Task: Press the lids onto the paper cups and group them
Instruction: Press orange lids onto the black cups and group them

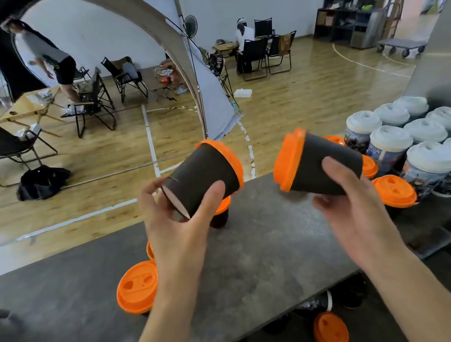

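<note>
Head view: both cups held in the air above the grey stone-look counter (258,252).
Left hand (177,226): fingers and thumb wrapped round black paper cup with orange plastic lid (204,173), tilted, lid up-right.
Right hand (352,203): grips second black orange-lidded paper cup (322,149), lid facing left.
Counter, right end: cluster of white-lidded printed cups (414,134).

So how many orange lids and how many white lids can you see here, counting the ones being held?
Orange lids: 9, of which 2 are on the black cups held in the left hand and right hand; some are partly hidden
White lids: 9, one cut off by the picture's edge
Total: 18
</note>
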